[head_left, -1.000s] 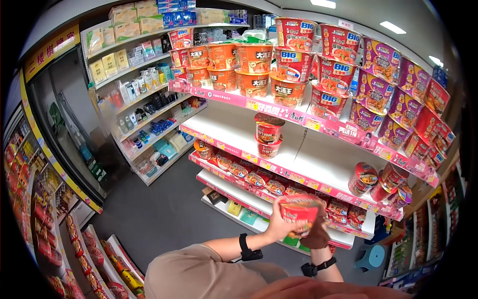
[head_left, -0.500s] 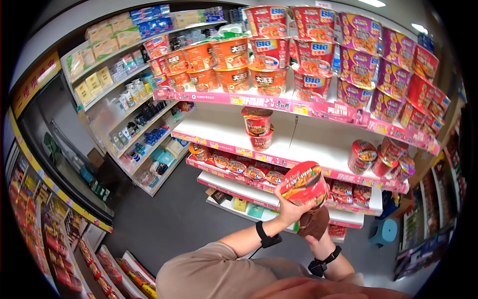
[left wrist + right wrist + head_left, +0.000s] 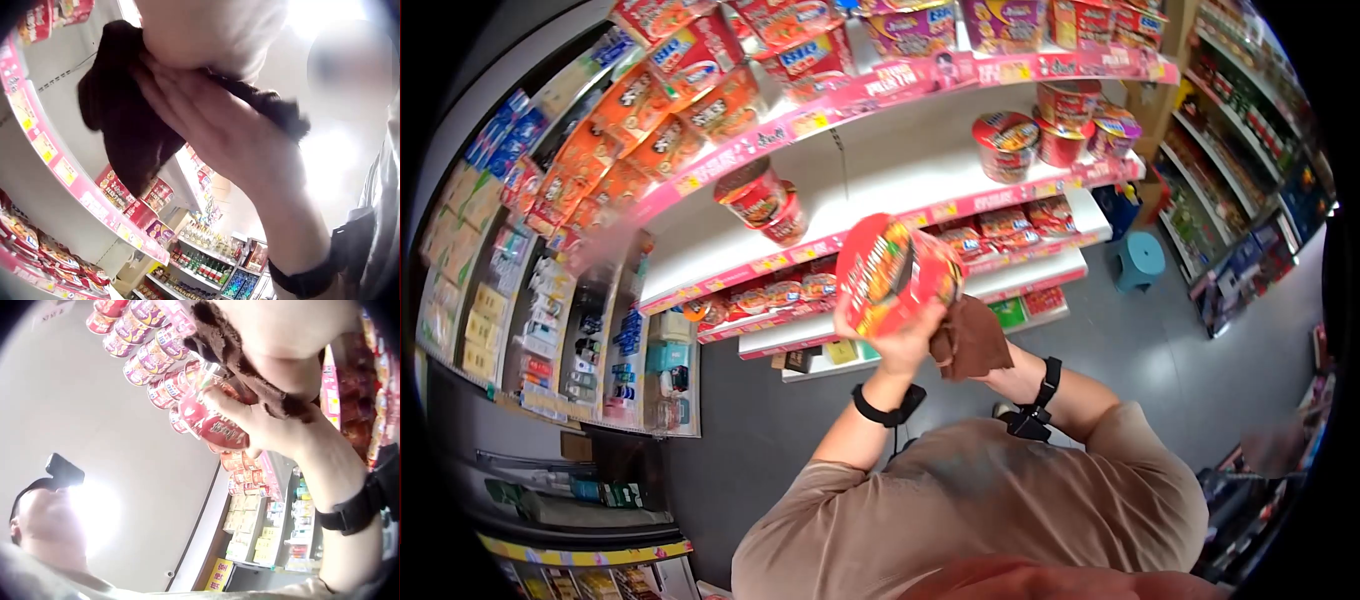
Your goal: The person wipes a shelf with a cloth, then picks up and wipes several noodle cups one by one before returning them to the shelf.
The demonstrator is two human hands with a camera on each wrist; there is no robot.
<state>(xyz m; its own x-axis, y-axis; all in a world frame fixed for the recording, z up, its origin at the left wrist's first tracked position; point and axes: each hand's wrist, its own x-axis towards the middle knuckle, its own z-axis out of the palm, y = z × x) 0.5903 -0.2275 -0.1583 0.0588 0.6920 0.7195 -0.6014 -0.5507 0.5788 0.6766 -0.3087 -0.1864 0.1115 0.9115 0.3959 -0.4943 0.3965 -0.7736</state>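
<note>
The left hand [image 3: 903,338] grips a red noodle cup [image 3: 920,280], its printed lid tilted to face the camera. In the right wrist view that hand [image 3: 269,425] has its thumb along the red cup [image 3: 215,422]. Close beside it, the right hand [image 3: 992,372] holds a brown cloth [image 3: 972,340] against the cup's lower side; the cloth covers most of its fingers. Seen in the left wrist view, the right hand [image 3: 231,134] has several fingers lying along the dark cloth [image 3: 134,119].
Beyond the hands stands a white shelf [image 3: 870,175] with pink price strips. Two stacked red cups [image 3: 758,200] lean on its left, several cups [image 3: 1005,145] on its right. Packets lie one level below. A blue stool [image 3: 1140,262] stands on the grey floor at right.
The head view has swung round and down, showing more of the torso. The cup and both hands now appear further left and higher, with the lid turned more toward the camera.
</note>
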